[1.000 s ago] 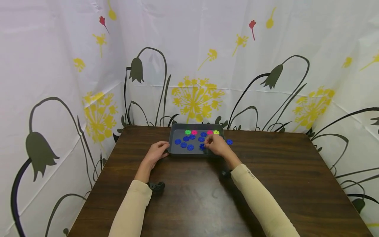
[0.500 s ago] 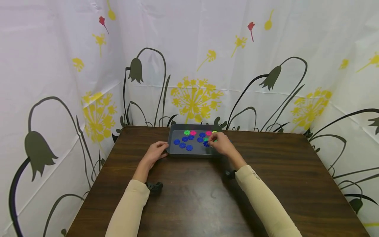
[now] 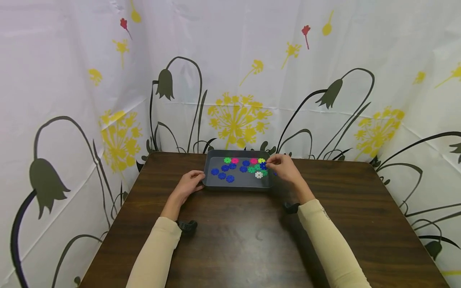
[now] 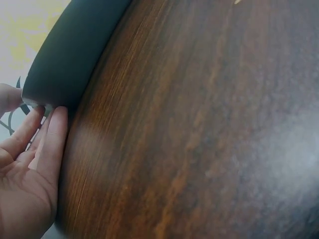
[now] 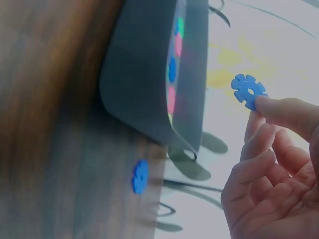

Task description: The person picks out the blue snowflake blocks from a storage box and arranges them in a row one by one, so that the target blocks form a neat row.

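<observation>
My right hand (image 3: 284, 167) pinches a blue notched disc (image 5: 248, 91) between thumb and fingertips, above the right end of the grey tray (image 3: 237, 189). The disc has a round hole in its middle and is held clear of the tray in the right wrist view. My left hand (image 3: 188, 185) holds the tray's left front corner; in the left wrist view its thumb is at the rim and its fingers (image 4: 56, 132) are against the underside. Several blue discs (image 3: 229, 179) lie in the tray, with pink (image 3: 235, 161), green (image 3: 251, 170), yellow and white (image 3: 259, 175) ones.
Another blue disc (image 5: 140, 177) lies on the brown wooden table (image 3: 234, 240) just right of the tray. A white curtain (image 3: 230, 60) with printed flowers hangs behind the table's far edge and along both sides.
My right hand has moved right and slightly up from inside the tray to its right rim, carrying a blue disc. Green and white discs it covered now show. The left hand stays at the corner.
</observation>
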Tool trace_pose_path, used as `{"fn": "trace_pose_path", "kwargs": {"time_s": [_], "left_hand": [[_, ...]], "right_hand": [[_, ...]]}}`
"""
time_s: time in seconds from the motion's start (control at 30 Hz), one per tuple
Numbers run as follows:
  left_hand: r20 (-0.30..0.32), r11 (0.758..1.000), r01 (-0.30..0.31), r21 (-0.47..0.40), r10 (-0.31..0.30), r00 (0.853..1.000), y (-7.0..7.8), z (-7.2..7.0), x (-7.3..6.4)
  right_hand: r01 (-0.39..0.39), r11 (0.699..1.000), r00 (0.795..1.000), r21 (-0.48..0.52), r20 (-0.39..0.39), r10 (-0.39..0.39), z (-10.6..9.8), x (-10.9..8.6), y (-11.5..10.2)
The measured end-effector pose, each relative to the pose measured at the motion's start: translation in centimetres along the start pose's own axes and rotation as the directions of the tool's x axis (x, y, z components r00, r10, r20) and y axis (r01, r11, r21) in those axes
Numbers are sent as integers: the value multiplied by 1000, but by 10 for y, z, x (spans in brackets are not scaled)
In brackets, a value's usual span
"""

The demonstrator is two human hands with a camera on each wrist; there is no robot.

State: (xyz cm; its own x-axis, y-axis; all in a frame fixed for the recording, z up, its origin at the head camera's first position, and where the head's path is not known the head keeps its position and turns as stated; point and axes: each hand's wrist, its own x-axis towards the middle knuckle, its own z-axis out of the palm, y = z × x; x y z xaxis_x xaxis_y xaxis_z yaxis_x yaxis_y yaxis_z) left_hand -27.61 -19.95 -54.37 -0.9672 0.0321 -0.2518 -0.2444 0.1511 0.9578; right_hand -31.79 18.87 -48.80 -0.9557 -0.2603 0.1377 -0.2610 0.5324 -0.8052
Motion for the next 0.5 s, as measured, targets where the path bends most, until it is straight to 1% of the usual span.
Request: {"fn": "trace_pose_path", "kwargs": {"time_s": [0.23,0.37,0.5], "left_hand": [[-3,1000,6,2,-6,1000,-3,0,-2],[-14,1000,-4,10,4,1000,-3,0,-3],[-8,1000,-20,14,20,1000,-1,0,-3]], "right_hand": [[-49,998,999,32,-8,49,-20,-2,7],[-50,998,998,23,-25,51,-28,-2,10],[-47,999,997,10,-55,48,-38,-2,15]]}}
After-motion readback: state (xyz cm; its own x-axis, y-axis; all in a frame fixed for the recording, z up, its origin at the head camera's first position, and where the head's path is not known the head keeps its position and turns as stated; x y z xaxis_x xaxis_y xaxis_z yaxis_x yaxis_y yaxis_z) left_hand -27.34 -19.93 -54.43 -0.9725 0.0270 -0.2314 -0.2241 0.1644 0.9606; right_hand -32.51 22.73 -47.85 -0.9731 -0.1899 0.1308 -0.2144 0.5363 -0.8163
